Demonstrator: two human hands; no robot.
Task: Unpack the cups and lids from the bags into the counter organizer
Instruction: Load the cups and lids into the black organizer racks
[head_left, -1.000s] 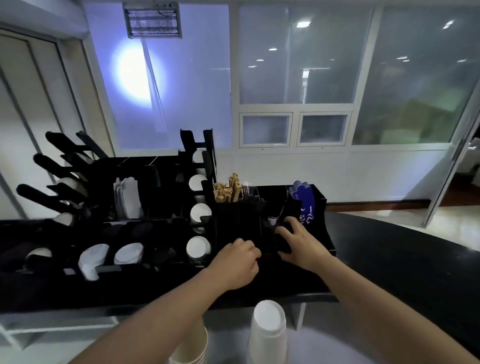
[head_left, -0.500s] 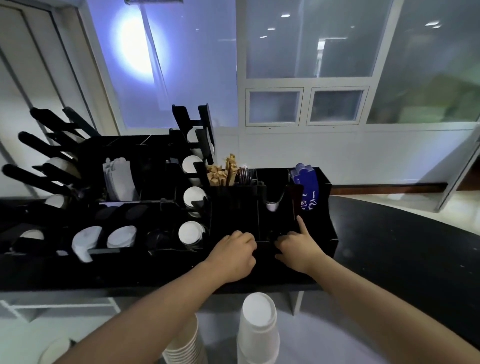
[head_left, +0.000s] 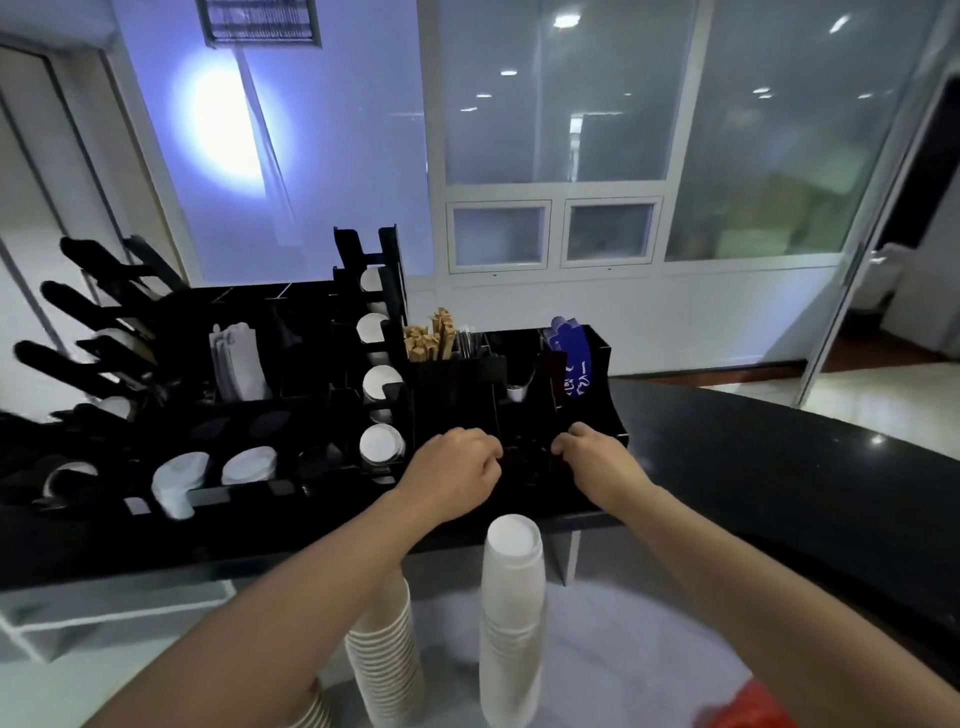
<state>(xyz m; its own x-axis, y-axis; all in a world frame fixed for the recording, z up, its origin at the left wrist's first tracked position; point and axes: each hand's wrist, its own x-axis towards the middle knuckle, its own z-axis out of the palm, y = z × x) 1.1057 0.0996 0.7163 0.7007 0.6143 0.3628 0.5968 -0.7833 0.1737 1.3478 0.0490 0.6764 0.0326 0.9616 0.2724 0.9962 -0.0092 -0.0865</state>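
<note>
Left hand (head_left: 453, 474) and right hand (head_left: 597, 457) curled at the black organizer (head_left: 592, 379) front; anything gripped is lost in shadow (cannot tell). Cup stacks (head_left: 511, 613) stand below, bases cut off.

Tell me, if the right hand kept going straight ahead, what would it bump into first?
Probably the black organizer: the right hand already sits at its front compartment. The blue packets stand farther back. Depth is hard to judge.

I'm at a café-style self-service station: a black counter (head_left: 753, 467) carries a black organizer (head_left: 291, 374) stocked with cup lids (head_left: 382, 444), wooden stirrers (head_left: 431, 340) and napkins (head_left: 236, 361); glass office partitions (head_left: 556, 104) stand behind.
</note>
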